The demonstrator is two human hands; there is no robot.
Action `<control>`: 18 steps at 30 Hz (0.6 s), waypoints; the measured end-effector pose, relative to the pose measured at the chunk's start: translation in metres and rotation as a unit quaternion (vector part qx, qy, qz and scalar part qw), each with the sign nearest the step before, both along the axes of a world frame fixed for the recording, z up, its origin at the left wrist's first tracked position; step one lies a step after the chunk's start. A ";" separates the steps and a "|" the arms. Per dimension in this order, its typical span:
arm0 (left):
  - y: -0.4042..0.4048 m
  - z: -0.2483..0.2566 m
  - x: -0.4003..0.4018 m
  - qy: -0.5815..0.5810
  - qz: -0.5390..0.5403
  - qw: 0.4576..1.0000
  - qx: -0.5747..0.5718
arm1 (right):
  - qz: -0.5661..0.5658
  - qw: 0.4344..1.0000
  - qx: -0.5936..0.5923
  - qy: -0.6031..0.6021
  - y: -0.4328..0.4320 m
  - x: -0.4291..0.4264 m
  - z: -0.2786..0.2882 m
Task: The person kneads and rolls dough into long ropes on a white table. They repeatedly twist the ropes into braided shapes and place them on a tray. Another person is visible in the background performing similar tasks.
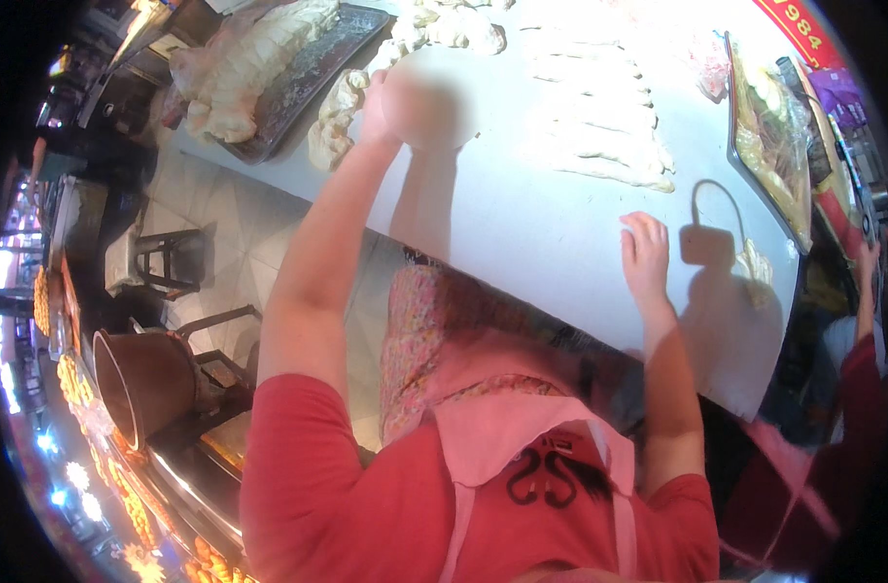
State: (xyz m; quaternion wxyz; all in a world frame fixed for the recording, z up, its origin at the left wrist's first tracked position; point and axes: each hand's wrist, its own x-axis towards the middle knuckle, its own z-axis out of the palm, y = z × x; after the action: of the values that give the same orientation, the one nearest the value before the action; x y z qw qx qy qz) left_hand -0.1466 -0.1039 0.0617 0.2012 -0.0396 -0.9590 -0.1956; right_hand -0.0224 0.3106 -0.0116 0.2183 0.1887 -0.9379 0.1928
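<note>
My left hand (385, 108) reaches across the pale worktop (531, 226), close to a lumpy band of raw dough (338, 116). A round blur covers its fingers and whatever they may touch. My right hand (646, 244) is over the worktop nearer my body, fingers slightly spread, with nothing visible in it. Ahead of it lie several long dough strips (611, 164), side by side in a column; the upper ones are washed out by glare. More dough (458, 33) lies at the top. A small dough piece (757, 266) rests to the right, in shadow.
At upper left, a dark metal tray (305, 80) bears floury dough, partly under plastic. A tray (732, 138) with plastic-covered contents stands at right, near a co-worker's arm (865, 291). A large pot (148, 382) and a stool (168, 259) stand beyond the worktop's left edge.
</note>
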 end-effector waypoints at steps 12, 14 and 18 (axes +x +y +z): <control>0.062 -0.055 0.046 -0.031 -0.134 0.988 0.068 | -0.009 0.999 -0.039 -0.028 -0.026 0.048 0.010; 0.062 -0.048 0.088 -0.051 -0.216 0.975 -0.011 | -0.006 0.998 -0.049 -0.045 -0.028 0.058 0.009; 0.069 -0.025 0.146 -0.104 -0.216 0.956 0.170 | 0.030 0.979 -0.173 -0.102 -0.064 0.063 0.037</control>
State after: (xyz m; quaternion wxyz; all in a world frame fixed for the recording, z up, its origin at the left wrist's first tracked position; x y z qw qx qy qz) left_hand -0.0001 -0.0345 0.0369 0.0567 -0.1908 -0.8957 -0.3976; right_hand 0.0411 0.2466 0.0254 0.1452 0.1560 -0.9015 0.3767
